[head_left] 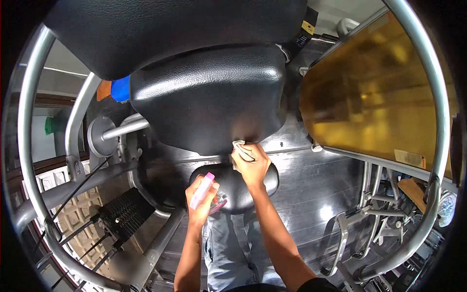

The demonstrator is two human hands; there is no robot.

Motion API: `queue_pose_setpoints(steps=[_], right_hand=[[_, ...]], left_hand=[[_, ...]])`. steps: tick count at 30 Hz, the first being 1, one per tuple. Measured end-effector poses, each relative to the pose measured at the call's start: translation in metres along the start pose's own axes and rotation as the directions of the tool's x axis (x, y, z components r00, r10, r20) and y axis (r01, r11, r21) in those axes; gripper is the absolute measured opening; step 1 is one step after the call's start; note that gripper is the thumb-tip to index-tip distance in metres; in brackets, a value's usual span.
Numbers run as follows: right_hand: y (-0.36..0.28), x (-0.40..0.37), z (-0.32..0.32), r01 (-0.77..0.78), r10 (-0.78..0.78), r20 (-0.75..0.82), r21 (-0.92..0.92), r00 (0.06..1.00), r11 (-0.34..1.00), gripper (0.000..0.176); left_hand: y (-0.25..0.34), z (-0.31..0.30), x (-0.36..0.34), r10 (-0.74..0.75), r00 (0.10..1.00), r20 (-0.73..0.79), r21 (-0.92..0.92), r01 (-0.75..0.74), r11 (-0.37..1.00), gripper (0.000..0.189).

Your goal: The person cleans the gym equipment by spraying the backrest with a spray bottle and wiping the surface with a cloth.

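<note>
My left hand (193, 204) is wrapped round a spray bottle (200, 193) with a white-and-pink trigger head. The bottle's clear lower part, with some red on it, shows beside my fingers. In my right hand (254, 169) is a bunched white cloth (239, 145), pressed to the front edge of the black padded seat (209, 112) of a gym machine. Below both hands lies a smaller black pad (243, 187), partly hidden by my hands and the bottle. A larger black backrest (175, 29) rises behind the seat.
Curved grey metal tubes (440, 112) frame both sides. A black weight stack (127, 214) stands at lower left. On the right is a large amber panel (369, 97), with metal frames (340, 243) below it. Something blue (120, 89) shows left of the seat.
</note>
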State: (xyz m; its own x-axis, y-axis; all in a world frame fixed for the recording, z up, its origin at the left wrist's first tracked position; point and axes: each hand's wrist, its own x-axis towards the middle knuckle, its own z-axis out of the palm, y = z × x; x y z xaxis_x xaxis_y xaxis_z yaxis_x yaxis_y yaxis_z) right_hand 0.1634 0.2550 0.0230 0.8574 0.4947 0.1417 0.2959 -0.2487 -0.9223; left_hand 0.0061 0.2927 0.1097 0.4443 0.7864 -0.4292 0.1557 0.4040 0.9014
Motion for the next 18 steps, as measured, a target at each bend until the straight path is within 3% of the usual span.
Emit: queue_pose_setpoints(steps=[6, 9, 10, 13, 16, 18], right_hand=[[-0.009, 0.006, -0.023, -0.117, 0.118, 0.013, -0.034, 0.993, 0.992, 0.021], [-0.038, 0.025, -0.034, 0.101, -0.103, -0.007, -0.108, 0.995, 0.989, 0.024], [-0.043, 0.025, -0.033, 0.105, -0.106, -0.003, -0.110, 0.994, 0.988, 0.024], [-0.052, 0.028, -0.024, 0.308, -0.312, -0.084, -0.051, 0.946, 0.950, 0.034], [-0.058, 0.024, -0.015, 0.188, -0.192, -0.050, -0.073, 0.980, 0.979, 0.030], [-0.040, 0.015, -0.009, 0.235, -0.235, 0.020, -0.024, 0.972, 0.972, 0.028]], left_hand=[[0.003, -0.011, -0.002, 0.015, 1.000, 0.004, -0.021, -0.015, 1.000, 0.012], [0.001, -0.018, -0.005, 0.027, 1.000, 0.000, -0.043, -0.026, 0.999, 0.013], [0.000, -0.020, -0.005, 0.035, 0.999, -0.001, -0.056, -0.035, 0.998, 0.014], [0.002, -0.026, -0.007, 0.037, 0.999, 0.006, -0.072, -0.036, 0.997, 0.015], [0.004, -0.031, -0.008, 0.021, 1.000, -0.005, -0.043, -0.022, 0.999, 0.016], [0.003, -0.033, -0.007, 0.025, 1.000, -0.003, -0.070, -0.026, 0.997, 0.016]])
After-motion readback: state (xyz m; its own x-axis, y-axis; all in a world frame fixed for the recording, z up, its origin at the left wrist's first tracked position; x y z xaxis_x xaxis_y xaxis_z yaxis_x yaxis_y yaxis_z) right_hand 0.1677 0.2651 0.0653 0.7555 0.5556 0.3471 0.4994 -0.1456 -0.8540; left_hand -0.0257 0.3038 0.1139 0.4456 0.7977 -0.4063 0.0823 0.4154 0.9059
